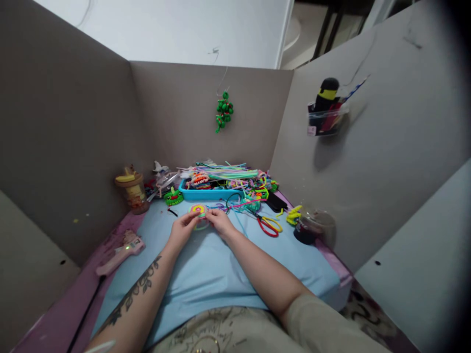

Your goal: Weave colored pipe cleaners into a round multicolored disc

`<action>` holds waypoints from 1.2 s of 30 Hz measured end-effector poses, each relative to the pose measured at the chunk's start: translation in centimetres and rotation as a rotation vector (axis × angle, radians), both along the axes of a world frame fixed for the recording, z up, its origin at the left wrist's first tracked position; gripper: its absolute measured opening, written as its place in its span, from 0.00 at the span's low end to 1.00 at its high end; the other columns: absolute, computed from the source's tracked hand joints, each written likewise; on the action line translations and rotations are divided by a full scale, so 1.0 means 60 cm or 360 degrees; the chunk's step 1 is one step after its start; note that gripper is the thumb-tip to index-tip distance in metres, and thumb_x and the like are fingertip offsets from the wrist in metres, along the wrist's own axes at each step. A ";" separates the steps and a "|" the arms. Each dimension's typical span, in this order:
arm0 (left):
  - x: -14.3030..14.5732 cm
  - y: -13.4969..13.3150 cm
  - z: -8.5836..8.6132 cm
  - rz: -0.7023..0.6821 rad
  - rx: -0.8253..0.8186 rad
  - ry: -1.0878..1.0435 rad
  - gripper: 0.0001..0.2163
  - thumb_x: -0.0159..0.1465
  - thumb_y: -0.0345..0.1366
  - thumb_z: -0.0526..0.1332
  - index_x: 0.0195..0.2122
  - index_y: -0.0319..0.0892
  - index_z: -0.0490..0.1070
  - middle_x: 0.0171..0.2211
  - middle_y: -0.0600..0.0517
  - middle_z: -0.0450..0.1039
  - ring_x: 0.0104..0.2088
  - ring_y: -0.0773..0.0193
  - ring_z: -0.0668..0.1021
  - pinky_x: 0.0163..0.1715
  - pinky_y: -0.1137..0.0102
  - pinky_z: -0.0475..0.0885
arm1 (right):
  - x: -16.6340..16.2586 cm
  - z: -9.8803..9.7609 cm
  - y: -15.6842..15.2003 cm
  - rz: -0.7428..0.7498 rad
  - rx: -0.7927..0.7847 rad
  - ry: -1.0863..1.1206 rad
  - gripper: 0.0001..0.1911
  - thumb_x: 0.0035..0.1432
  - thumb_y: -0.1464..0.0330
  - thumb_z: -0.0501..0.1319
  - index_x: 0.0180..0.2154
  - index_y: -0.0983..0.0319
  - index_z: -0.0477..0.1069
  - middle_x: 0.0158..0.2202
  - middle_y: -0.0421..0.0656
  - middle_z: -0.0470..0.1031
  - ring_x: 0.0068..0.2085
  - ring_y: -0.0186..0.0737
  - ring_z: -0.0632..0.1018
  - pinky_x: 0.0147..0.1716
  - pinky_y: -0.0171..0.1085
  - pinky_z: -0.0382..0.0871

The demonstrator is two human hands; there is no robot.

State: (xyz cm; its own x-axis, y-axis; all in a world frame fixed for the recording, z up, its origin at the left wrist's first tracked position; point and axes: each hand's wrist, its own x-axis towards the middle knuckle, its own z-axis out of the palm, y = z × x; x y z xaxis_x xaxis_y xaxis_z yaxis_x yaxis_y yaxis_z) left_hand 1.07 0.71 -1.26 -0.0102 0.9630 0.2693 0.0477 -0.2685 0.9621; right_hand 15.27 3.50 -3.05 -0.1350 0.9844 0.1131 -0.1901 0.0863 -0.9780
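A small round coil [198, 209] with rings of yellow, pink and pale green is held up over the blue cloth, near the tray. My left hand [184, 226] pinches its left side between thumb and fingers. At the right edge of the coil, my right hand [220, 223] has its fingertips pressed together on it. A pale greenish loop shows just below, between the hands; whether it belongs to the coil I cannot tell. Scissors [269, 226] with red and yellow handles lie to the right of my right hand.
Behind the hands stands a blue tray [213, 195] heaped with pipe cleaners [235, 171] and small figures. A pink glue gun [123, 255] with a lit green light lies at left, near a tall cup [134, 193]. A dark-based container [307, 230] stands at right. Grey panels surround the table.
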 end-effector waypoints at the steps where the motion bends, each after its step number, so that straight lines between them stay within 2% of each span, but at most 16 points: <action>1: -0.001 0.000 0.001 -0.0003 -0.0028 -0.0020 0.17 0.45 0.44 0.67 0.35 0.40 0.76 0.32 0.46 0.77 0.33 0.58 0.77 0.35 0.67 0.70 | 0.000 0.001 -0.001 -0.0002 0.0013 -0.0027 0.17 0.41 0.55 0.64 0.20 0.63 0.67 0.16 0.35 0.63 0.18 0.27 0.59 0.19 0.30 0.49; 5: -0.005 -0.001 0.002 0.0042 -0.0110 -0.0136 0.19 0.44 0.44 0.68 0.35 0.39 0.76 0.31 0.46 0.77 0.30 0.60 0.77 0.33 0.67 0.71 | 0.004 0.005 -0.003 -0.0030 0.0019 -0.0081 0.16 0.43 0.55 0.62 0.23 0.63 0.69 0.19 0.37 0.66 0.21 0.29 0.63 0.20 0.30 0.52; 9: -0.008 0.000 0.002 0.0151 -0.0157 -0.0294 0.21 0.44 0.43 0.68 0.38 0.38 0.75 0.36 0.45 0.77 0.32 0.60 0.77 0.36 0.66 0.71 | 0.012 0.014 0.009 -0.0352 -0.0073 0.0003 0.15 0.43 0.58 0.61 0.30 0.62 0.70 0.27 0.41 0.71 0.27 0.33 0.69 0.21 0.30 0.56; 12: -0.012 0.003 0.001 0.0205 -0.0170 -0.0372 0.21 0.45 0.42 0.68 0.39 0.37 0.74 0.37 0.45 0.77 0.33 0.60 0.78 0.37 0.66 0.71 | 0.019 0.033 0.032 -0.0584 -0.0176 0.0051 0.14 0.41 0.61 0.61 0.31 0.62 0.70 0.29 0.41 0.71 0.27 0.33 0.69 0.20 0.29 0.56; 16: -0.014 0.002 0.005 0.0253 -0.0105 -0.0456 0.20 0.45 0.42 0.68 0.37 0.37 0.74 0.34 0.45 0.77 0.34 0.59 0.78 0.38 0.66 0.71 | 0.027 0.070 0.084 -0.0605 -0.0057 -0.0025 0.13 0.40 0.63 0.60 0.31 0.62 0.70 0.26 0.41 0.71 0.25 0.32 0.68 0.20 0.30 0.55; 20: -0.015 -0.003 0.012 0.0271 -0.0130 -0.0493 0.21 0.45 0.42 0.68 0.37 0.36 0.73 0.34 0.45 0.77 0.35 0.58 0.78 0.37 0.66 0.71 | 0.045 0.088 0.153 -0.0735 0.0135 -0.0286 0.13 0.40 0.64 0.58 0.29 0.65 0.70 0.22 0.39 0.70 0.25 0.33 0.68 0.24 0.32 0.59; 26: -0.020 -0.013 0.021 0.0260 -0.0243 -0.0473 0.22 0.46 0.43 0.67 0.40 0.36 0.73 0.36 0.44 0.77 0.36 0.59 0.78 0.37 0.68 0.71 | 0.091 0.091 0.264 -0.0918 0.0481 -0.0634 0.13 0.44 0.65 0.54 0.31 0.66 0.71 0.29 0.44 0.74 0.32 0.38 0.72 0.35 0.36 0.65; 32: -0.026 -0.025 0.038 0.0333 -0.0486 -0.0394 0.21 0.45 0.45 0.68 0.38 0.37 0.74 0.35 0.44 0.77 0.34 0.59 0.78 0.36 0.69 0.72 | 0.082 0.131 0.360 -0.0805 0.0663 -0.1104 0.13 0.49 0.68 0.52 0.34 0.65 0.72 0.32 0.44 0.75 0.34 0.37 0.74 0.37 0.35 0.66; 36: -0.030 -0.026 0.040 0.0387 -0.0626 -0.0314 0.20 0.43 0.47 0.68 0.34 0.38 0.76 0.33 0.44 0.78 0.34 0.58 0.78 0.34 0.70 0.73 | 0.067 0.154 0.417 -0.0664 0.0695 -0.1628 0.13 0.53 0.68 0.51 0.37 0.62 0.72 0.36 0.43 0.76 0.39 0.37 0.74 0.41 0.35 0.65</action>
